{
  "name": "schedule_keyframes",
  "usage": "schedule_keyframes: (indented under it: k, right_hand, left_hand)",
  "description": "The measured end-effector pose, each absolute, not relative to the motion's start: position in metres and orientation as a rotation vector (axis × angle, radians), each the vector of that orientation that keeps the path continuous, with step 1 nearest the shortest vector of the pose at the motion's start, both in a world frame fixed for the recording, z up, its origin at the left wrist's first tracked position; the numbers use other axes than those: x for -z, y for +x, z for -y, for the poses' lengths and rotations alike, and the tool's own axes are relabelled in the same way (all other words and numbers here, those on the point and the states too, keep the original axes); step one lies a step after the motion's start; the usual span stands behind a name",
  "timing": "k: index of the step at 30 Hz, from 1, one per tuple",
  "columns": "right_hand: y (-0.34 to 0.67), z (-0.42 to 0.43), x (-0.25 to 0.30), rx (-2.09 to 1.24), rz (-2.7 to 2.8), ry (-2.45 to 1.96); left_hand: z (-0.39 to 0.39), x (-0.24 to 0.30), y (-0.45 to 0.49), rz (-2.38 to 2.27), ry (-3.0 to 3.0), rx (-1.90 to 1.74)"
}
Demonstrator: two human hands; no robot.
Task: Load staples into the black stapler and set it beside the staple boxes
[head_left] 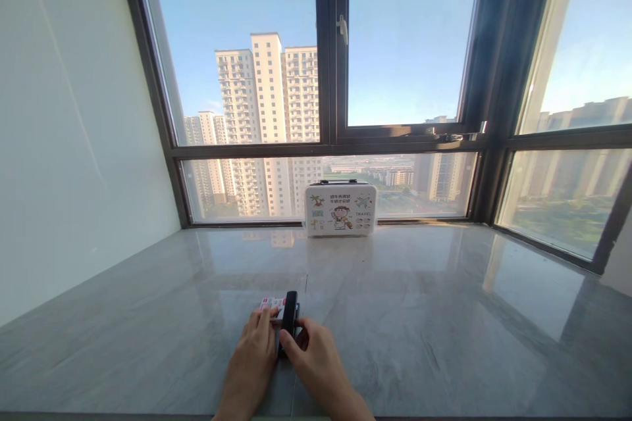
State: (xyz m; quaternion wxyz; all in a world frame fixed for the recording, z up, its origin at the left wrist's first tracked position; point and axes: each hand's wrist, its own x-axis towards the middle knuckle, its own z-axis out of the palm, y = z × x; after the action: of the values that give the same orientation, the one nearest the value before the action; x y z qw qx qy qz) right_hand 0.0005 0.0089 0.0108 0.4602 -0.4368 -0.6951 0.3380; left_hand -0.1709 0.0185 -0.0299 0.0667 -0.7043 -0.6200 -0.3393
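While left hand (253, 355) touches it, right hand (316, 358) (fingertips) grips a black device (289, 314)

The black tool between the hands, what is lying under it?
A small white item with red print sticks out at its left, on the grey sill. The black tool and the left hand cover the rest; what it is cannot be told.

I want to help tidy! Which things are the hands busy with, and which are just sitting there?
Busy with: black tool, touched by the left hand and right hand; small printed card beside it.
Just sitting: white picture box, far back on the sill.
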Motion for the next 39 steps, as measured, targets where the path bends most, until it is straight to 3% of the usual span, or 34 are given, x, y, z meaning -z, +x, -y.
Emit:
schedule_keyframes:
  k: [18, 39]
  right_hand:
    - [0.007, 0.003, -0.003, -0.597, 1.847, -1.287]
    - [0.008, 0.005, -0.005, -0.625, 1.845, -1.289]
  left_hand:
    - [-0.016, 0.012, -0.149, 1.939, -2.107, 0.888]
    - [-0.022, 0.022, -0.154, 1.93, -2.132, 1.108]
